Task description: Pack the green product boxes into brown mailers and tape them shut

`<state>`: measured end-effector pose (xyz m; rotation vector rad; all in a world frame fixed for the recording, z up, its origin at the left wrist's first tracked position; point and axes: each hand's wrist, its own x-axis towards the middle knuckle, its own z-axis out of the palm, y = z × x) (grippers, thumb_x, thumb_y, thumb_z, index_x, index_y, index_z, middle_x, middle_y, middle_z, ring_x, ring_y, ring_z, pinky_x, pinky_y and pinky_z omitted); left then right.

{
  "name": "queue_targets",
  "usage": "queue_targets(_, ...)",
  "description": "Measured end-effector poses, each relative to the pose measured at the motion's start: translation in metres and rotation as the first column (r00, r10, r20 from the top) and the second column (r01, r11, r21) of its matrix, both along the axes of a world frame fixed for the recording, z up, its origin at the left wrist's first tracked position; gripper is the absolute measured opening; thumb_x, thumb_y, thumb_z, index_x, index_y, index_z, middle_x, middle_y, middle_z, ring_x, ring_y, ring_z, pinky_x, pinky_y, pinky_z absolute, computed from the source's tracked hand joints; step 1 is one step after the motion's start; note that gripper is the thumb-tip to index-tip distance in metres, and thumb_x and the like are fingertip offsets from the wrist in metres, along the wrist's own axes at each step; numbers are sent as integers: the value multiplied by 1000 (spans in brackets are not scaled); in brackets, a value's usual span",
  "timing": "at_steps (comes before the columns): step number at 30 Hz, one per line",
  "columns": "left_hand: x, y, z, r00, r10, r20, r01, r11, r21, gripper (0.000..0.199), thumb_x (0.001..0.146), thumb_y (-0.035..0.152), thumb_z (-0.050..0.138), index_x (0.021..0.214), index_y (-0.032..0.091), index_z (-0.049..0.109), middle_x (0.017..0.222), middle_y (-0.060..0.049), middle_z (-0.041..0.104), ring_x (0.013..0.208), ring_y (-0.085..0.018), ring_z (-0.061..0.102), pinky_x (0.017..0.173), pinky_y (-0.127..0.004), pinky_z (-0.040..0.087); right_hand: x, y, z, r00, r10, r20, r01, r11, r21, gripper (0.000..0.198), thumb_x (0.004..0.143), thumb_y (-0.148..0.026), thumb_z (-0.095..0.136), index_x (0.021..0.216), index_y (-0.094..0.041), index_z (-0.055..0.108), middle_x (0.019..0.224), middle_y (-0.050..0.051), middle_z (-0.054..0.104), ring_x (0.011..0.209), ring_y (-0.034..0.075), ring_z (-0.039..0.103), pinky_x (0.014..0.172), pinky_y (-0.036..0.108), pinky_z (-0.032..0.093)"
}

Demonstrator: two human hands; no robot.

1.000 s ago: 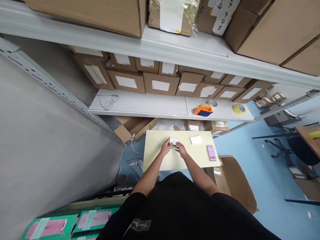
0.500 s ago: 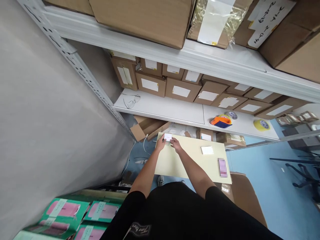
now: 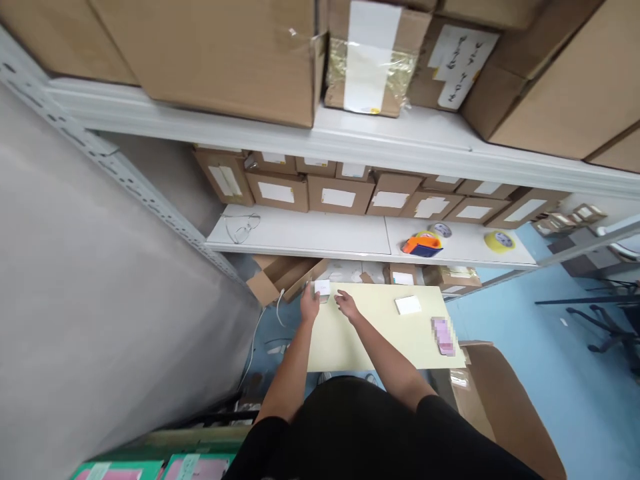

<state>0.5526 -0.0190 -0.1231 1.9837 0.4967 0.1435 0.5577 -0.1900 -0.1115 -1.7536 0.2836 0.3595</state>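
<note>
My left hand (image 3: 309, 304) grips a small white box (image 3: 323, 287) by its left side, above the far left corner of the pale yellow tabletop (image 3: 345, 340). Just right of that box, my right hand (image 3: 346, 305) is apart from it, with its fingers spread and nothing visible in them. Farther right on the tabletop lies a flat white box (image 3: 408, 305). Near the right edge is a pink and purple item (image 3: 443, 336), blurred by pixels.
Beyond the tabletop, a white shelf (image 3: 310, 230) carries glasses (image 3: 246, 229), an orange tape dispenser (image 3: 423, 245), yellow tape (image 3: 499, 241) and several labelled cartons. An open carton (image 3: 280, 277) stands at the far left; a large one (image 3: 505, 400) is at the right.
My right hand has come away from the small white box, which both hands held before. The left hand keeps its hold. The whole view has shifted with my head.
</note>
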Motion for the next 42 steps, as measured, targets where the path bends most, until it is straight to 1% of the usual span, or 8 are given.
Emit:
queue_targets(5, -9, -43, 27, 957, 47, 285, -87, 988, 131, 41, 94, 32, 58, 131, 18, 66, 135, -18, 65, 135, -33, 55, 119, -50, 38, -12, -72, 18, 985, -160, 66, 158, 987, 41, 47, 80, -45, 65, 121, -20, 68, 108, 8, 77, 96, 23, 70, 80, 35, 59)
queue_targets(11, -4, -133, 63, 963, -46, 264, 64, 996, -60, 41, 94, 32, 56, 134, 23, 64, 138, -14, 64, 127, -27, 61, 98, -41, 57, 8, -181, 63, 893, -284, 349, 301, 954, 4, 48, 84, -47, 61, 123, -19, 68, 111, 11, 77, 106, 27, 72, 95, 41, 58)
queue_targets(15, 5, -179, 92, 954, -142, 264, 175, 979, -108, 41, 95, 30, 54, 134, 24, 63, 138, -13, 66, 128, -26, 62, 98, -39, 57, 41, -252, 107, 840, -198, 506, 308, 941, -143, 51, 86, -37, 58, 135, -20, 65, 133, 14, 70, 120, 29, 67, 95, 42, 59)
queue_targets(20, -2, -212, 119, 942, -168, 290, 195, 978, -69, 42, 95, 34, 54, 135, 25, 62, 138, -12, 67, 127, -25, 64, 95, -38, 58, 106, -308, 168, 757, 130, 640, 242, 854, -460, 62, 85, -19, 55, 147, -18, 57, 145, 13, 63, 141, 28, 52, 119, 44, 42)
queue_targets(24, -27, -213, 121, 951, -142, 274, 150, 989, -8, 42, 95, 39, 53, 133, 24, 63, 137, -14, 68, 129, -28, 64, 96, -41, 58, 153, -316, 192, 818, 416, 397, -9, 699, -715, 53, 84, -19, 66, 136, -14, 63, 135, 18, 68, 129, 32, 61, 108, 40, 49)
queue_targets(27, -50, -203, 116, 959, -96, 266, 93, 995, 21, 42, 94, 41, 53, 131, 25, 64, 132, -14, 71, 127, -29, 66, 94, -41, 59, 173, -315, 193, 838, 491, 237, -142, 615, -775, 35, 81, -23, 74, 115, -17, 71, 113, 16, 76, 111, 33, 69, 97, 38, 51)
queue_targets(34, -79, -187, 120, 966, -10, 257, -2, 999, 45, 40, 93, 40, 52, 127, 25, 67, 123, -15, 75, 121, -29, 70, 89, -41, 60, 163, -316, 186, 798, 479, 364, -126, 724, -678, 46, 84, -25, 75, 127, -17, 63, 115, 16, 74, 110, 34, 66, 97, 40, 46)
queue_targets(42, -79, -167, 146, 952, -30, 304, 52, 997, -62, 42, 94, 38, 51, 129, 20, 66, 123, -16, 74, 118, -27, 70, 90, -38, 59, 68, -276, 198, 695, 578, 428, -90, 660, -746, 48, 97, -33, 61, 138, -12, 49, 119, 22, 70, 113, 36, 62, 101, 47, 43)
